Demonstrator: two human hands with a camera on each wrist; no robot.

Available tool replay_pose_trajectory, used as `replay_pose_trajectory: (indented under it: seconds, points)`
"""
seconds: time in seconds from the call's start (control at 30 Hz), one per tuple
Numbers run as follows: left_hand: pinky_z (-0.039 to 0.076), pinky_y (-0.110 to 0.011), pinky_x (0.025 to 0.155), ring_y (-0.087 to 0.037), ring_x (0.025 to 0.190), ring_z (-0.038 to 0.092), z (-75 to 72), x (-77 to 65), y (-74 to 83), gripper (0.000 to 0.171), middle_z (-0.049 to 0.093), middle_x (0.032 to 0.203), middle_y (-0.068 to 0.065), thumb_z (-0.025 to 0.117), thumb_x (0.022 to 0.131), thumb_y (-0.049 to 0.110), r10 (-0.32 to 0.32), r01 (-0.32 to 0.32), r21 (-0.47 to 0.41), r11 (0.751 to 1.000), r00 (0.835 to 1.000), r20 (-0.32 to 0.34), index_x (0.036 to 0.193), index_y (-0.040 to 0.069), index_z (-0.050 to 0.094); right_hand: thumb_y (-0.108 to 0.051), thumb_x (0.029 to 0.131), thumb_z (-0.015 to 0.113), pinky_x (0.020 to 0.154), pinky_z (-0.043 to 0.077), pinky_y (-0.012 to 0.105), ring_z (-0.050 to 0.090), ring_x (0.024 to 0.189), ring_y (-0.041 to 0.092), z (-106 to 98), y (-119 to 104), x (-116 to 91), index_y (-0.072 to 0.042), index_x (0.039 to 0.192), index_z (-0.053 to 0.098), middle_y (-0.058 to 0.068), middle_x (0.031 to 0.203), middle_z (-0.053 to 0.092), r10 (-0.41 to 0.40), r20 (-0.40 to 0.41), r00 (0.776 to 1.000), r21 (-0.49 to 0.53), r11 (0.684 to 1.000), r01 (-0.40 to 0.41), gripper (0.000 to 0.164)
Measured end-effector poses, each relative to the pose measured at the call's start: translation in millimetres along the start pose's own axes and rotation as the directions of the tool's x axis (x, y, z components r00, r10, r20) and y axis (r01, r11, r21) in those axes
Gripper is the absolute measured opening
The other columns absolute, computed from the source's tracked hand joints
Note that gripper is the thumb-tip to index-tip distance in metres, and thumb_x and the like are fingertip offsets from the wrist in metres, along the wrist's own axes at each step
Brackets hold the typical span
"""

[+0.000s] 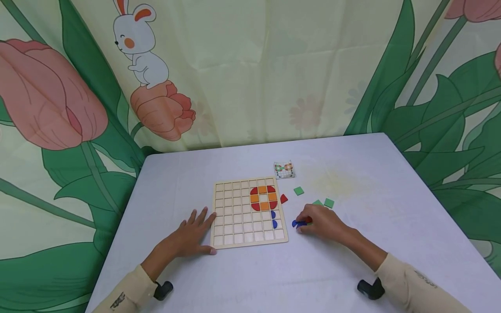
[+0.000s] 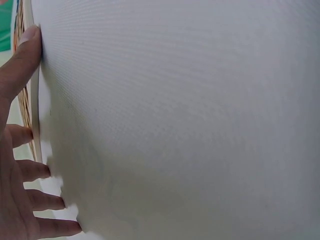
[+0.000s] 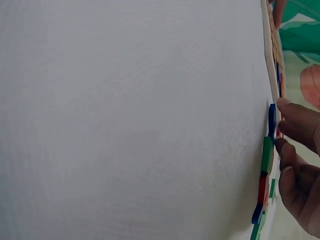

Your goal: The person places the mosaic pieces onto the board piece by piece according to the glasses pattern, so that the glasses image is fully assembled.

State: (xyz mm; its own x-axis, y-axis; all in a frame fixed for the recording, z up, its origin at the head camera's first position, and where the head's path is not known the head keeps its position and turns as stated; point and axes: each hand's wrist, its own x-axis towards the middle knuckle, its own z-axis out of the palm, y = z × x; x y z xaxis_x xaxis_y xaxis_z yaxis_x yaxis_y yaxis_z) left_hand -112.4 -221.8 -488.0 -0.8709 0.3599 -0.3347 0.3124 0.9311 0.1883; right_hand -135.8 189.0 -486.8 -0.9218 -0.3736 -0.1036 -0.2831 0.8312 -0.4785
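Observation:
A square wooden grid board (image 1: pixel 235 226) lies on the table, holding a ring of red rounded tiles and orange square tiles (image 1: pixel 262 189). Two blue half-round tiles (image 1: pixel 275 224) sit in its cells below the ring. My left hand (image 1: pixel 192 234) is spread flat at the board's left edge, thumb at the near corner; its fingers also show in the left wrist view. To the board's right, my right hand (image 1: pixel 322 222) pinches a blue tile (image 1: pixel 300 224) between thumb and fingers. More blue, red and green tiles (image 3: pixel 267 155) lie around those fingertips, partly hidden by the hand.
A small printed pattern card (image 1: pixel 284 170) lies behind the board's far right corner. Loose green tiles (image 1: pixel 299 191) and a red tile (image 1: pixel 284 198) are scattered right of the board. A white cloth covers the table (image 1: pixel 250 282); a printed curtain (image 1: pixel 242 87) hangs behind it.

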Motion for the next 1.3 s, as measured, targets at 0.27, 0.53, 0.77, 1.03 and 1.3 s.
replay_pose_trajectory:
  seconds: [0.27,0.53,0.77,1.03,1.3]
  points:
    - [0.028,-0.073,0.110,-0.053,0.150,0.013,1.2,0.3,-0.5,0.110,0.016,0.167,-0.021,0.074,0.077,0.067,-0.003,0.003,-0.007,1.000,1.000,0.004,0.160,0.015,0.026,-0.026,0.078,0.088,0.066,0.046,0.023,0.056,0.077,0.007,5,1,0,-0.015,0.093,0.081,-0.008,0.082,0.063,0.037,-0.060,0.998,-0.013,0.999,-0.038,0.020]
    - [0.026,-0.073,0.110,-0.053,0.151,0.013,0.6,0.0,-0.2,0.109,0.016,0.167,-0.020,0.075,0.077,0.066,-0.006,0.006,-0.015,1.000,1.000,0.007,0.160,0.015,0.025,-0.021,0.077,0.089,0.072,0.051,0.025,0.059,0.082,0.010,7,-5,-2,-0.014,0.096,0.080,-0.006,0.087,0.065,0.061,-0.057,0.996,0.057,0.997,-0.058,0.022]
    - [0.027,-0.072,0.110,-0.053,0.151,0.013,0.7,-0.2,0.3,0.109,0.016,0.167,-0.020,0.073,0.078,0.067,-0.004,0.004,-0.007,1.000,1.000,0.006,0.161,0.016,0.025,-0.019,0.076,0.089,0.076,0.055,0.026,0.057,0.081,0.010,10,-6,-3,-0.018,0.095,0.075,-0.008,0.088,0.068,0.001,-0.047,0.999,0.044,0.999,0.001,0.023]
    - [0.027,-0.073,0.110,-0.053,0.151,0.013,0.1,-0.4,1.4,0.109,0.016,0.167,-0.020,0.074,0.077,0.067,-0.009,0.009,-0.018,1.000,1.000,0.000,0.160,0.016,0.026,-0.013,0.084,0.081,0.071,0.052,0.020,0.056,0.078,0.007,9,-8,2,-0.018,0.101,0.074,-0.014,0.084,0.065,-0.084,-0.007,0.996,0.099,0.992,0.084,0.019]
    - [0.028,-0.072,0.110,-0.052,0.151,0.013,3.5,1.8,-0.8,0.110,0.017,0.167,-0.019,0.073,0.076,0.069,-0.007,0.007,0.003,1.000,1.000,-0.004,0.160,0.016,0.025,-0.017,0.086,0.080,0.065,0.047,0.020,0.056,0.077,0.010,11,-17,11,-0.020,0.098,0.076,-0.014,0.081,0.064,-0.131,0.033,0.991,0.256,0.959,0.118,0.013]
